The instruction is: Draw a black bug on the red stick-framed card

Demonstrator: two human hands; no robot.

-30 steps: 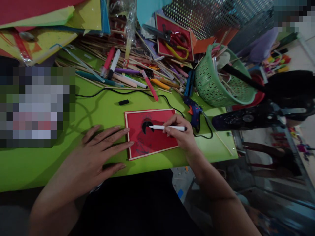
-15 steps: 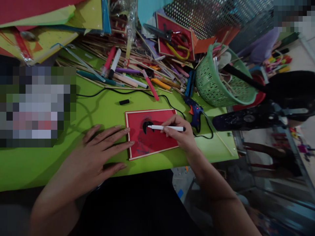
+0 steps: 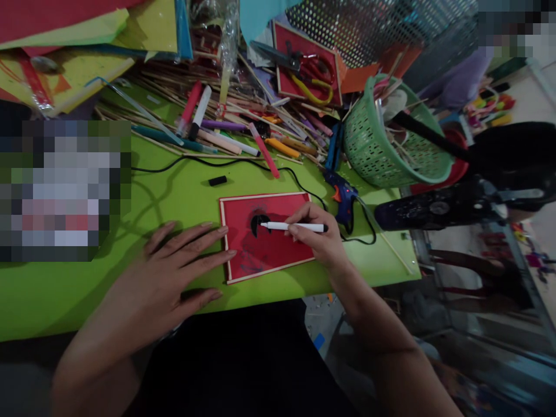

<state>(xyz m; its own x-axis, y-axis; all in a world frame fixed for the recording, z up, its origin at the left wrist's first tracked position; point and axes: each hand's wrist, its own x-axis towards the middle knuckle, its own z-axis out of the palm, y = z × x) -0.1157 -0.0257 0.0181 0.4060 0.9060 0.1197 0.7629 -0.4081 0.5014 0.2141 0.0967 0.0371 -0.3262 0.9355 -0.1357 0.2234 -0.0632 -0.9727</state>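
A red card (image 3: 286,246) with a thin pale stick frame lies on the green table. My left hand (image 3: 182,260) is open, fingers spread, with fingertips resting on the card's left edge. Between the fingers of my right hand (image 3: 315,231) is a white marker pen (image 3: 297,226), held nearly level, its tip at a black drawn shape (image 3: 259,224) on the card. Faint dark marks show below that shape, toward the card's lower left. A black pen cap (image 3: 218,180) lies beyond the card.
Several markers and thin sticks lie heaped behind the card, with scissors (image 3: 315,75) on another red framed card. A blue glue gun (image 3: 345,200) and its black cord lie at the right, near a green basket (image 3: 373,145). Coloured sheets (image 3: 87,29) are stacked at the back left.
My hands and the card stay almost in place, and the marker tip remains at the black shape. The whole view has shifted very slightly.
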